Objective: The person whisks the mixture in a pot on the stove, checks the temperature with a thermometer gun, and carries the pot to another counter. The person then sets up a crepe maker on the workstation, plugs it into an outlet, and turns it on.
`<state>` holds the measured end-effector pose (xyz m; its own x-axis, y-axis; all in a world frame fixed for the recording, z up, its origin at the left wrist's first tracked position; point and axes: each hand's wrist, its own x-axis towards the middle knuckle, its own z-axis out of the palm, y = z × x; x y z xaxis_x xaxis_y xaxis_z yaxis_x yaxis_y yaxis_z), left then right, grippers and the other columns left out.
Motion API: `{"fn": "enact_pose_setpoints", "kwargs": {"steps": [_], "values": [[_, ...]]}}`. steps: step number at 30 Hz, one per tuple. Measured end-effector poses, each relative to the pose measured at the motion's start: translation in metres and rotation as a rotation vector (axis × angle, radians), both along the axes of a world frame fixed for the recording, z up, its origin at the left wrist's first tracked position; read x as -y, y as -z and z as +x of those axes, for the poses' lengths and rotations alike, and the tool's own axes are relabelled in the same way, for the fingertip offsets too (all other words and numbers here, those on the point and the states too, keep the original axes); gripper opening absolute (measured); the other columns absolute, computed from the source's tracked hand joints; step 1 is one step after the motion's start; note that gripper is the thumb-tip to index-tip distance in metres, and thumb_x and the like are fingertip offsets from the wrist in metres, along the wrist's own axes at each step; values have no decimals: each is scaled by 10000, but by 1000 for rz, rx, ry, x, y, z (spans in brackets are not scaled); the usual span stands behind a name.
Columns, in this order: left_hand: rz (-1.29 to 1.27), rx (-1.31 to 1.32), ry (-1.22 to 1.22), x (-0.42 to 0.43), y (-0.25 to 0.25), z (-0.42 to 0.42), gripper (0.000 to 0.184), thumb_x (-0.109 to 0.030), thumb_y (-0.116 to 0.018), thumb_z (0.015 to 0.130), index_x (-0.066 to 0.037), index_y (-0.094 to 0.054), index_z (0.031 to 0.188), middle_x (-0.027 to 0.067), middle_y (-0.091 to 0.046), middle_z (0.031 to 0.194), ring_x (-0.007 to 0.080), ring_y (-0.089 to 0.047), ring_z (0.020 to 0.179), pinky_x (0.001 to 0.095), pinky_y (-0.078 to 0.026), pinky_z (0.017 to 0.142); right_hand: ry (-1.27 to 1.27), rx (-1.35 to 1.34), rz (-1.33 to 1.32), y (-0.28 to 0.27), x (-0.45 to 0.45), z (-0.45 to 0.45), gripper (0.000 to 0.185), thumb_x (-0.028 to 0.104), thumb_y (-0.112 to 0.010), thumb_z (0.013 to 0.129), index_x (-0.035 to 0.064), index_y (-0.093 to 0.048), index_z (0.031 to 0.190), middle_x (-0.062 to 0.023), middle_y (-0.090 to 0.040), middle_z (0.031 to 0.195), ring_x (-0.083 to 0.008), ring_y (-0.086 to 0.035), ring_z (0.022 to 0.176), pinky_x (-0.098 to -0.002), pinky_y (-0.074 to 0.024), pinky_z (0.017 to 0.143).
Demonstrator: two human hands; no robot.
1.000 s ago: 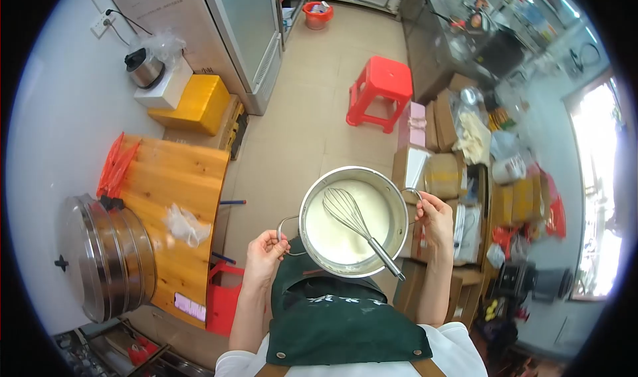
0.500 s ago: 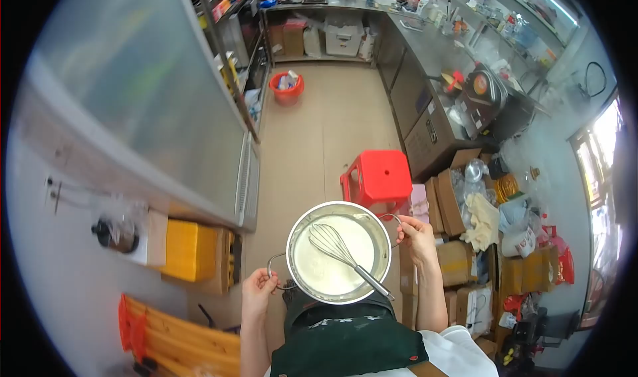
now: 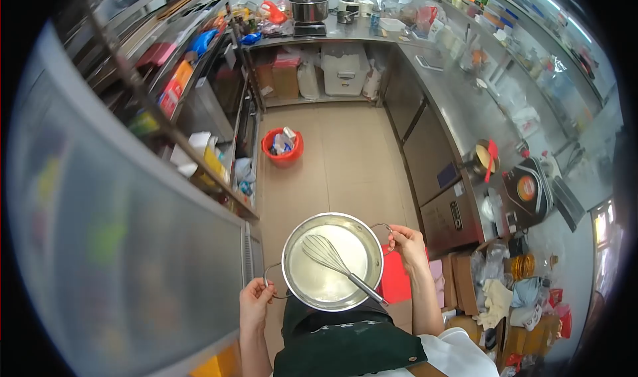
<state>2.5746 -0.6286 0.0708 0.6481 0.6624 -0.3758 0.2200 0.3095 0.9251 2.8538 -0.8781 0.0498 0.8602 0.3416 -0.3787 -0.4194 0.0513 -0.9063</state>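
Observation:
A round steel pot (image 3: 288, 270) hangs between my two hands in front of the dark green apron. Pale creamy liquid (image 3: 325, 285) lies inside it. A wire whisk (image 3: 337, 264) leans in the pot, its handle resting over the rim at the lower right. My left hand (image 3: 255, 298) is closed round the left loop handle. On the other side, my right hand (image 3: 405, 244) grips the right loop handle with fingers pinched together.
A red stool (image 3: 396, 278) is partly under the pot and right arm. Ahead on the floor sits a red basin (image 3: 283, 157). Steel counters (image 3: 442, 91) run along the back and right, a rack (image 3: 156, 114) and glass-doored cabinet (image 3: 133, 237) along the left.
The view has moved forward into the room, so the stool, basin and counters appear nearer. The wooden table has left the view. Both hands still hold the pot.

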Motion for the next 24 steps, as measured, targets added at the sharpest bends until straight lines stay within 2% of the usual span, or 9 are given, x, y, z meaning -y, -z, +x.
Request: {"fn": "enact_pose_setpoints", "kwargs": {"steps": [2, 7, 12, 18, 24], "values": [[14, -24, 55, -48, 2, 53, 54, -58, -606, 846, -20, -596, 883, 12, -598, 709, 68, -539, 643, 198, -397, 560, 63, -15, 1, 10, -32, 35, 241, -2, -499, 882, -111, -552, 1091, -85, -602, 753, -119, -549, 569, -261, -501, 542], [51, 40, 209, -154, -2, 215, 58, -71, -606, 849, -23, -596, 879, 8, -596, 706, 67, -530, 634, 202, -391, 560, 197, 7, 0, -7, -102, 155, 239, 14, -504, 882, -112, -554, 1079, -81, -594, 744, -126, -554, 579, -265, -501, 554], [40, 15, 302, -226, -5, 382, 99, -119, -621, 847, -30, -596, 881, 4, -593, 704, 67, -528, 637, 205, -386, 567, 322, -4, 25, -13, -151, 281, 249, 25, -506, 888, -111, -550, 1091, -84, -593, 765, -125, -558, 598, -268, -504, 564], [15, 21, 301, -271, 3, 573, 119, -130, -639, 822, -40, -599, 887, 0, -594, 714, 68, -541, 649, 202, -385, 570, 328, -2, 27, -7, -192, 462, 269, 13, -511, 883, -112, -536, 1120, -90, -595, 787, -123, -553, 605, -269, -508, 578], [-45, 39, 340, -309, 4, 757, 137, -89, -626, 821, -26, -601, 940, 1, -597, 759, 70, -543, 691, 198, -393, 604, 291, 40, 0, -41, -228, 650, 255, 14, -505, 883, -111, -550, 1100, -79, -594, 772, -113, -550, 607, -253, -504, 569]]}}
